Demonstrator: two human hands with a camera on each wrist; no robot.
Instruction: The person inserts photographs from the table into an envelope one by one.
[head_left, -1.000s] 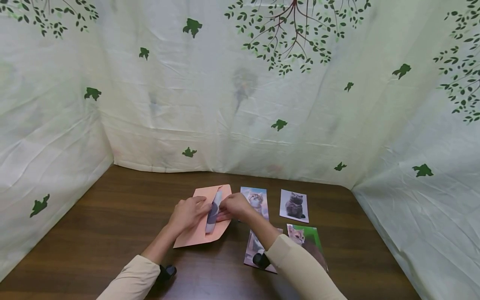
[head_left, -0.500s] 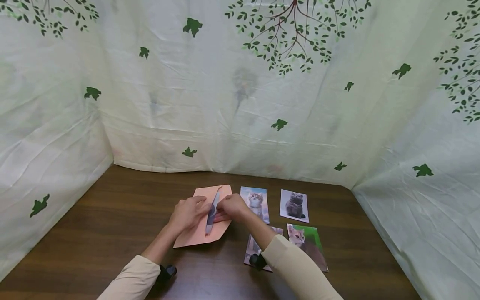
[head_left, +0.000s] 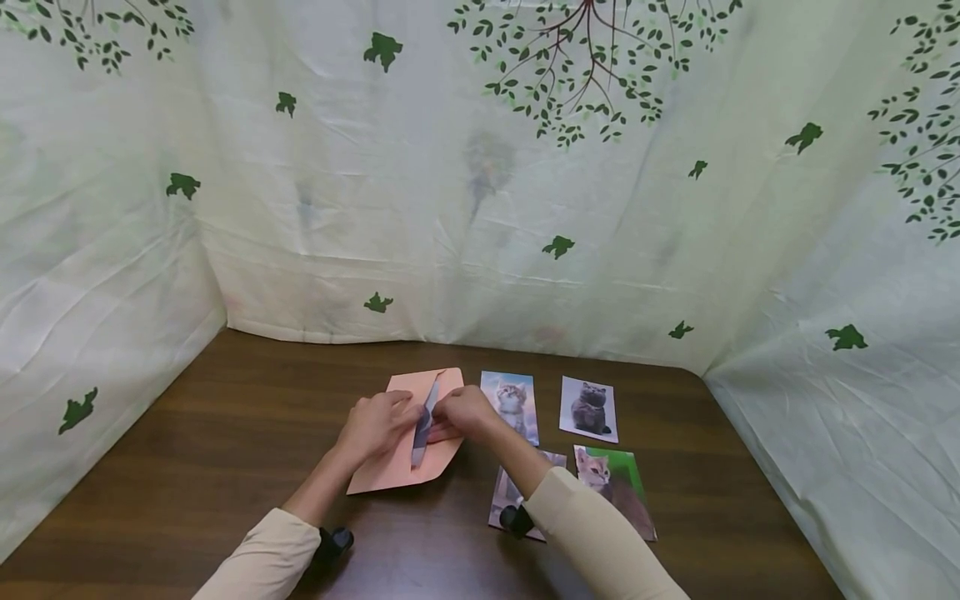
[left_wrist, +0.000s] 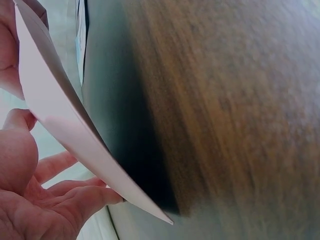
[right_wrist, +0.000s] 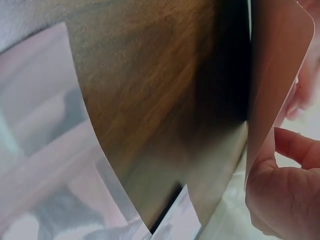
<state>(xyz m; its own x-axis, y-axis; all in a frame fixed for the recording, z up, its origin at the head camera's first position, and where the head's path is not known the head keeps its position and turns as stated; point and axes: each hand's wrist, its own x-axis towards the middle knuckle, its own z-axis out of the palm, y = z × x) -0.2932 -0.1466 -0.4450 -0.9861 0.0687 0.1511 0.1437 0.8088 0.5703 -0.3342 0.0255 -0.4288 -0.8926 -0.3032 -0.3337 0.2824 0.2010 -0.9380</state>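
Note:
A peach paper envelope (head_left: pixel 381 473) lies slanted at the middle of the table, partly raised from it. Through its long slit shows a strip of a grey and lilac picture (head_left: pixel 420 442). My left hand (head_left: pixel 377 427) holds the envelope's left part, fingertips at the slit. In the left wrist view, fingers (left_wrist: pixel 90 197) touch the paper's upper side, and the thumb is at its edge. My right hand (head_left: pixel 467 414) grips the right side beside the slit. The right wrist view shows its thumb and curled fingers (right_wrist: pixel 285 195) at the paper's edge. Some fingertips are hidden.
Several cat pictures lie to the right: one on pale blue and pink (head_left: pixel 512 404), a dark grey cat (head_left: pixel 589 410), one with green (head_left: pixel 618 492), and one (head_left: pixel 501 496) partly under my right forearm. A white leaf-print cloth (head_left: pixel 480 250) surrounds the brown table (head_left: pixel 262 433).
The slit has narrowed, showing less of the picture inside. My right hand and forearm have shifted slightly left. My left hand keeps its place.

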